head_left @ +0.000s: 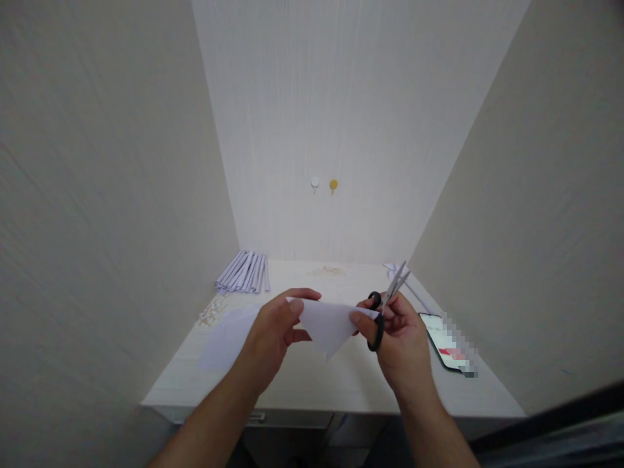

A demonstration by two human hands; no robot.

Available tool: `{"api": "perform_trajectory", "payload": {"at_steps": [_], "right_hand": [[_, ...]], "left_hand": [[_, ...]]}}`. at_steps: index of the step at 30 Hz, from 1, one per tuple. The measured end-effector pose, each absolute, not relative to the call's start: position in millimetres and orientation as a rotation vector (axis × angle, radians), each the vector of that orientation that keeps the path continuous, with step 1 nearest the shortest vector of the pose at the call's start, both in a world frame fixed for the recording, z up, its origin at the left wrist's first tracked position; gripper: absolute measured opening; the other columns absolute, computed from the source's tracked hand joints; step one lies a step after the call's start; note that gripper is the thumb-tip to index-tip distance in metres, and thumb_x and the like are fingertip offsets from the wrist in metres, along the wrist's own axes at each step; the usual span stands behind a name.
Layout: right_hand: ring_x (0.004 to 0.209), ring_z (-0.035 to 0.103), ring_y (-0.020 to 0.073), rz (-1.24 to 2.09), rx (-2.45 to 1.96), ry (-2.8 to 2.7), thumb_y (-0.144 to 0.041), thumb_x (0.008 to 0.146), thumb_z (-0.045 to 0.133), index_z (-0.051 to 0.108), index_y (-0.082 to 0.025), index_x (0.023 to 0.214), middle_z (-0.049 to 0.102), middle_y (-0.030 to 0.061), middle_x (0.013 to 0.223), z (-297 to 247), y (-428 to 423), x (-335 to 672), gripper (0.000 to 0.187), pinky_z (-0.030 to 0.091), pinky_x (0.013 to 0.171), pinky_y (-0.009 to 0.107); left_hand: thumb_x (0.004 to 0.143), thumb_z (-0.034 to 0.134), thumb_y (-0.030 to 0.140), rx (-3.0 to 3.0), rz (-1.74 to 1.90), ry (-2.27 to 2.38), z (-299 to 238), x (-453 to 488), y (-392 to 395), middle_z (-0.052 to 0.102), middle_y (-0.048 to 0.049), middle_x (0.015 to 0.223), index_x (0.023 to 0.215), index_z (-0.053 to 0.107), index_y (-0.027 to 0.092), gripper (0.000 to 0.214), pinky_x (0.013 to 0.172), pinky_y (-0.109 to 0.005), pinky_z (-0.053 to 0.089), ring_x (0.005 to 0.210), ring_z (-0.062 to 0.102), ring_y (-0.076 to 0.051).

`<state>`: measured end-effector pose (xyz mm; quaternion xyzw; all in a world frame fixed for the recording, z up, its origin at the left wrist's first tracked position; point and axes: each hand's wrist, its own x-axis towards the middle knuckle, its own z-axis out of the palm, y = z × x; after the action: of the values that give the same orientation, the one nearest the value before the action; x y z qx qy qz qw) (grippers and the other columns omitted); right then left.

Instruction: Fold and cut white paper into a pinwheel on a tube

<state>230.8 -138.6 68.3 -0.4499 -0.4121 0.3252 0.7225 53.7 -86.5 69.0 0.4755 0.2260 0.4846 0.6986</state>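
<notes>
Above the front of the pale desk (312, 383) I hold a folded white paper triangle (327, 325) between both hands. My left hand (275, 331) pinches its left corner with thumb and fingers closed. My right hand (400, 335) grips black-handled scissors (385, 305), blades pointing up and away and nearly together, while its fingertips also pinch the paper's right corner.
A bundle of rolled white paper strips (244, 272) lies at the back left, with small white pieces (210, 313) and a flat white sheet (228, 335) nearer. A phone (446, 341) rests at the right. Two wall hooks (324, 185) hang on the back wall. Walls close in on both sides.
</notes>
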Motion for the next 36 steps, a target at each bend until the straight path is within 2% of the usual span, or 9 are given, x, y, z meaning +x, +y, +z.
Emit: {"api": "perform_trajectory", "payload": {"at_steps": [2,5,14,17,21,26,29,32,36], "right_hand": [[0.058,0.063,0.0100,0.662,-0.973,-0.868,-0.022,0.064,0.088,0.061,-0.019,0.078,0.069,-0.0024,0.069,68,-139,228,0.030,0.053,0.053,0.019],[0.060,0.063,0.0097,0.615,-0.947,-0.823,-0.022,0.065,0.088,0.061,-0.019,0.080,0.071,-0.0016,0.073,68,-139,224,0.030,0.053,0.056,0.018],[0.062,0.065,0.0117,0.709,-1.001,-0.931,-0.025,0.066,0.089,0.062,-0.020,0.080,0.072,-0.0010,0.073,66,-142,228,0.031,0.053,0.058,0.020],[0.064,0.065,0.0125,0.750,-1.016,-0.949,-0.026,0.066,0.089,0.063,-0.020,0.081,0.074,0.0007,0.076,70,-141,233,0.030,0.052,0.056,0.020],[0.062,0.063,0.0117,0.791,-1.016,-0.979,-0.018,0.058,0.092,0.063,-0.020,0.079,0.072,-0.0019,0.072,73,-139,235,0.036,0.048,0.054,0.018],[0.060,0.060,0.0114,0.686,-1.001,-0.865,-0.024,0.065,0.088,0.061,-0.020,0.079,0.070,-0.0018,0.072,73,-137,227,0.030,0.047,0.052,0.019],[0.059,0.058,0.0113,0.654,-0.948,-0.813,-0.026,0.067,0.087,0.060,-0.021,0.080,0.069,-0.0024,0.071,74,-137,220,0.031,0.048,0.053,0.021],[0.060,0.058,0.0117,0.661,-0.939,-0.802,-0.026,0.067,0.087,0.060,-0.021,0.082,0.069,-0.0025,0.071,73,-138,217,0.032,0.048,0.054,0.021],[0.063,0.059,0.0119,0.680,-0.952,-0.787,-0.025,0.065,0.088,0.061,-0.021,0.082,0.068,-0.0022,0.072,71,-139,217,0.033,0.049,0.057,0.022]], "left_hand": [[0.071,0.084,0.041,1.134,1.110,0.533,65,62,-93,0.074,-0.0079,0.092,0.100,0.074,0.016,0.039,0.076,-0.031,0.056,0.085,0.067,-0.021],[0.072,0.085,0.033,1.138,1.091,0.548,61,74,-100,0.076,-0.0084,0.100,0.105,0.073,0.018,0.038,0.082,-0.033,0.054,0.091,0.068,-0.023],[0.075,0.078,0.034,1.223,1.063,0.725,64,72,-96,0.073,-0.0063,0.077,0.088,0.075,0.014,0.023,0.064,-0.030,0.051,0.067,0.062,-0.017],[0.075,0.074,0.027,1.379,0.953,0.725,76,67,-96,0.068,-0.0020,0.068,0.082,0.074,0.015,0.014,0.058,-0.026,0.045,0.061,0.056,-0.013],[0.076,0.070,0.018,1.479,0.862,0.687,85,68,-96,0.066,0.0009,0.069,0.086,0.075,0.016,0.011,0.058,-0.023,0.042,0.062,0.053,-0.011],[0.075,0.079,0.032,1.340,0.930,0.655,79,74,-96,0.072,-0.0032,0.079,0.095,0.072,0.016,0.026,0.057,-0.024,0.047,0.066,0.059,-0.014],[0.078,0.078,0.041,1.239,1.035,0.684,74,79,-98,0.072,-0.0054,0.076,0.089,0.074,0.015,0.029,0.060,-0.027,0.051,0.066,0.061,-0.016],[0.077,0.079,0.039,1.167,1.154,0.679,74,82,-100,0.069,-0.0034,0.069,0.080,0.075,0.015,0.025,0.064,-0.028,0.052,0.065,0.060,-0.015],[0.073,0.084,0.032,1.136,1.181,0.600,82,80,-97,0.074,-0.0031,0.077,0.085,0.076,0.016,0.021,0.066,-0.025,0.051,0.069,0.063,-0.014]]}}
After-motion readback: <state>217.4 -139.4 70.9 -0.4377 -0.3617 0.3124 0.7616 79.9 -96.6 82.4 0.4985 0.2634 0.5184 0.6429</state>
